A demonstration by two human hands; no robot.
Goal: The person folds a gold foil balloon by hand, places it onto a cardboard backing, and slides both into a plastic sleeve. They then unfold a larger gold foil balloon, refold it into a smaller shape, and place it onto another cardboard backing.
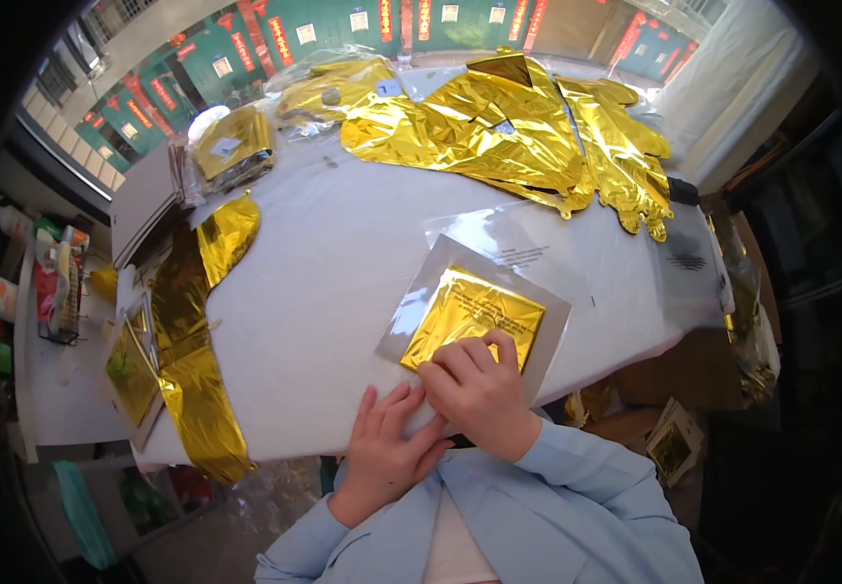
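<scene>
Before me on the white-covered table lies a folded gold foil balloon [474, 310] on a grey card [549, 336], in a clear plastic bag [469, 234] with printing on it. My right hand [484, 397] is over the near edge of this packet. Its fingers are curled and pressed together, and what they pinch, if anything, is hidden. My left hand [389, 450] rests beside it at the table's near edge, fingers stretched and apart, its fingertips close to the right hand.
Large flat gold foil balloons [460, 127] lie along the far side of the table. A long gold foil piece [182, 331] hangs over the left edge, near stacked grey cards [143, 209] and bagged packets [234, 146]. A cardboard box [683, 370] stands below at right.
</scene>
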